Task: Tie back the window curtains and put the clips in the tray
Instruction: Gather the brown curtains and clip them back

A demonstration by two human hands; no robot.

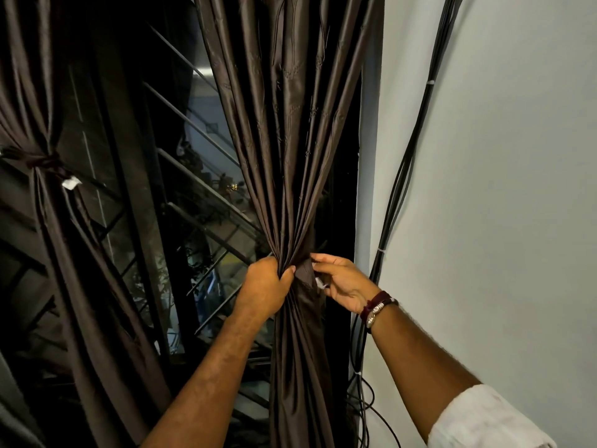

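Observation:
A dark brown right curtain [290, 124] hangs gathered into a narrow bunch. My left hand [265, 286] grips that bunch from the left, thumb across the front. My right hand [339, 282] reaches in from the right and pinches a dark fabric tie-back band [305, 273] wrapped round the bunch; a small white tag shows by its fingers. The left curtain [48, 92] is bound by a knotted tie-back [45, 161] with a white tag. No clip or tray is in view.
A dark window with slanted metal bars [193, 195] lies between the curtains. A bundle of black cables [403, 176] runs down the white wall [500, 189] on the right, close behind my right wrist.

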